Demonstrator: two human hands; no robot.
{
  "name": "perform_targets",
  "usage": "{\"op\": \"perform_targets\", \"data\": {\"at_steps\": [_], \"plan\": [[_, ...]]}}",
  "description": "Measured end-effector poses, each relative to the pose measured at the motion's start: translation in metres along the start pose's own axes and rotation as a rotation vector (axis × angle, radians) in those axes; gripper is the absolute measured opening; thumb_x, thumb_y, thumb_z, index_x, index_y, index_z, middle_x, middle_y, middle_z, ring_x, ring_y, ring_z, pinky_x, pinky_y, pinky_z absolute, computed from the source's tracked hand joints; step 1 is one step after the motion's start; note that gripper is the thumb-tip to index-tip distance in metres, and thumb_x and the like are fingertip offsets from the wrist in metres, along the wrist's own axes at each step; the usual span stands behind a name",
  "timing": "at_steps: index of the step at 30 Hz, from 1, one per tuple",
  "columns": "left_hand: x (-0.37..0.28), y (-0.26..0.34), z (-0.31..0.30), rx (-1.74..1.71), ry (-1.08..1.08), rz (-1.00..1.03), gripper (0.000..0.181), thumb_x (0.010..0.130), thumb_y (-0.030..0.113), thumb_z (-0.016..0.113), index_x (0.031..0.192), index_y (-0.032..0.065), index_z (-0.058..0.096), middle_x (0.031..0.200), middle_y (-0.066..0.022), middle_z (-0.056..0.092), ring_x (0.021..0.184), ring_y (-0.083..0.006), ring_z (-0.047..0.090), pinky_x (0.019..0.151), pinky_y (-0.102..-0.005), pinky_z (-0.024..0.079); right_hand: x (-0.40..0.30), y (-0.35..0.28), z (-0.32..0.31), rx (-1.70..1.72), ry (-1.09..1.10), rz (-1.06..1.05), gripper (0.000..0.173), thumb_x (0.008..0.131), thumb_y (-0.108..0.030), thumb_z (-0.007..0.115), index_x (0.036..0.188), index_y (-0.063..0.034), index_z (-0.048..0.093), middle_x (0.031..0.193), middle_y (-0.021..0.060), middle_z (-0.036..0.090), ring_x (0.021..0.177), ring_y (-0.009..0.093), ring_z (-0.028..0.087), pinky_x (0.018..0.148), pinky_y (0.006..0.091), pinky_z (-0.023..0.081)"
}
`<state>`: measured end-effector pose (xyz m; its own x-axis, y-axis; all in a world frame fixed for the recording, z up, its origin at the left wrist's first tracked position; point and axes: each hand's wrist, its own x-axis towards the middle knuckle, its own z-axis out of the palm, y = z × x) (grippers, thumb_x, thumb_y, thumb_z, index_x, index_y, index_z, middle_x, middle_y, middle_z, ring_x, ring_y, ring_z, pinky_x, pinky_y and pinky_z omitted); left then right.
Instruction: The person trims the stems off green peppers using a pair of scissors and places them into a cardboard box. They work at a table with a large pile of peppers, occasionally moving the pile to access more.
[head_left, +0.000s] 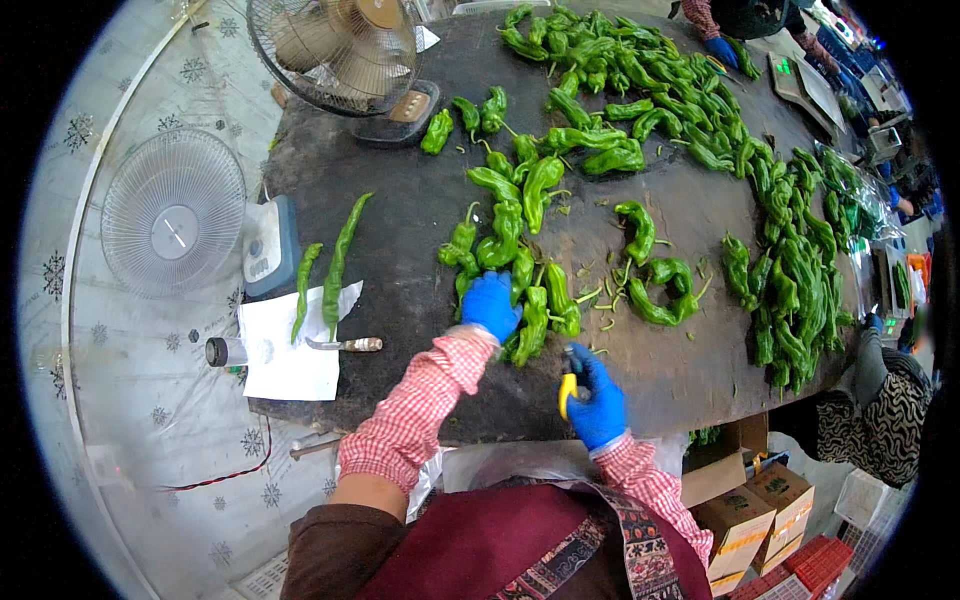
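My left hand (491, 306), in a blue glove, reaches palm down onto green peppers in the middle of the dark table; its fingertips are hidden among them, so a hold is not certain. To its right my right hand (598, 401), also blue-gloved, is closed on a small cutting tool with a yellow handle (568, 396). Just above the tool lie two green peppers (532, 326) with pale stems. A curled pepper (664, 300) lies farther right, near cut stem pieces (609, 300). Long piles of peppers (795, 277) cover the far and right parts of the table.
On the left are two long peppers (343, 262), a hooked knife (364, 344) and a jar (225, 352) by white paper (292, 379). Fans (174, 225) stand at the left and back. Another person's gloved hand (721, 52) is at the far side. Cardboard boxes (735, 525) stand lower right.
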<state>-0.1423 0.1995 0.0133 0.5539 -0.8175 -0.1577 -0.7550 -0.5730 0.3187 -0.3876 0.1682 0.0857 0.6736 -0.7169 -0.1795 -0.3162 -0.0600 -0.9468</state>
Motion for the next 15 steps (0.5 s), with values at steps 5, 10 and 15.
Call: {"op": "perform_targets", "data": {"at_steps": [5,10,15], "plan": [[-0.005,-0.004,0.029,-0.168,-0.024,-0.004,0.054,0.072,0.027,0.076,0.118,0.0050,0.058,0.103,-0.0215,0.063,0.096,-0.0418,0.061,0.083,-0.0487,0.050,0.030,-0.006,0.038,-0.307,0.010,-0.202,0.058,0.071,-0.007,0.075,0.126,-0.0062,0.056,0.113,0.0179,0.063,0.103,0.036,0.062,0.086,0.0418,0.051],[-0.034,0.004,-0.003,-0.557,-0.149,-0.154,0.049,0.075,0.023,0.073,0.118,0.0033,0.060,0.107,-0.0232,0.066,0.102,-0.0414,0.062,0.088,-0.0450,0.051,0.041,0.042,0.044,-0.363,0.239,-0.092,0.056,0.071,-0.011,0.076,0.122,-0.0043,0.056,0.109,0.0174,0.062,0.103,0.037,0.059,0.087,0.0445,0.048],[-0.035,-0.038,-0.021,-0.633,0.160,-0.209,0.039,0.074,0.016,0.072,0.110,0.0060,0.062,0.118,-0.0240,0.060,0.105,-0.0420,0.060,0.091,-0.0447,0.049,0.040,0.074,0.024,-0.343,0.208,0.066,0.050,0.072,-0.010,0.075,0.120,-0.0088,0.061,0.109,0.0165,0.065,0.099,0.033,0.063,0.084,0.0419,0.051]]}}
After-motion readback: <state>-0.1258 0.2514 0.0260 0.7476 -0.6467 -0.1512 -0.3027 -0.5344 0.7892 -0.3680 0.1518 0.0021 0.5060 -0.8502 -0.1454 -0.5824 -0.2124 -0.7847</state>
